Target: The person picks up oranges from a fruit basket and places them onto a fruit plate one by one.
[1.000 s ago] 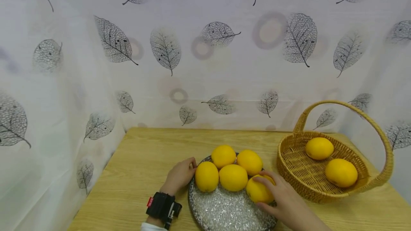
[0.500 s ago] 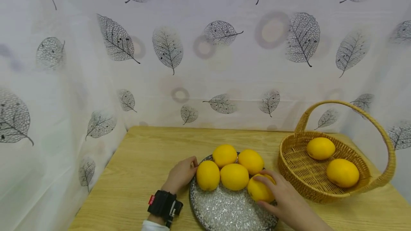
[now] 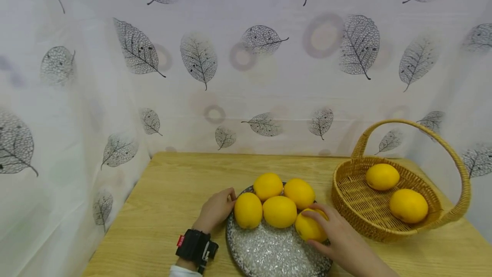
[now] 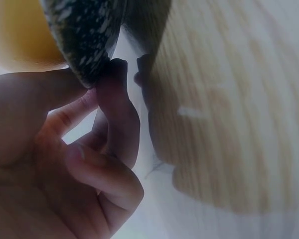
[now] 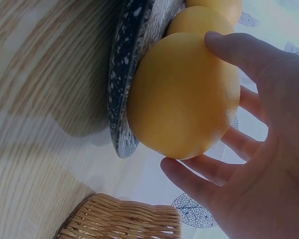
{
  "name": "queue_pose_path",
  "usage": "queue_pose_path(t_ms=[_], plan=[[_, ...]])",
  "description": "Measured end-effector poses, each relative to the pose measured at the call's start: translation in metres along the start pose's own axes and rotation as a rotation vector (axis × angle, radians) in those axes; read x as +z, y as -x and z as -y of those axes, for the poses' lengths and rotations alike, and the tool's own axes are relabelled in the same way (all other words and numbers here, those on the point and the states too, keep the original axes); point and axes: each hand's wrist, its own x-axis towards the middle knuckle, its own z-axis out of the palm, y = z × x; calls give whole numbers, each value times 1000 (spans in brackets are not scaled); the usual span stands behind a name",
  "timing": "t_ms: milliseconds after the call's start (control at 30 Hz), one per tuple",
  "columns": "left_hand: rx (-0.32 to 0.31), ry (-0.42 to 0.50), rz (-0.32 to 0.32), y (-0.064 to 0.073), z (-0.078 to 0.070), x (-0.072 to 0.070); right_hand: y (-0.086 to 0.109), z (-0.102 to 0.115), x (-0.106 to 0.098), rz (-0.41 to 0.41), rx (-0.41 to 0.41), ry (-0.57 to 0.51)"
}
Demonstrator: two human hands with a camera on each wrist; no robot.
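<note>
A round speckled grey plate with a dark rim bears several lemons, bunched toward its far side. My left hand is at the plate's left edge; in the left wrist view its thumb and index finger pinch the dark speckled rim. At the plate's right side, my right hand holds the rightmost lemon between thumb and fingers. Seen from the right wrist, that lemon sits against the plate, thumb on one side and fingertips on the other.
Right of the plate stands a wicker basket with a tall arched handle, close behind the right hand. Two lemons lie in it, one at the back and one nearer. A leaf-patterned curtain hangs behind the wooden table.
</note>
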Motion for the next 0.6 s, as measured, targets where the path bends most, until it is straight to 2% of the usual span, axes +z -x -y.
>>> queue_pose_path(t_ms=[600], plan=[[5,9,-3,0,2,0,1,-2,5,-18,-15,29]])
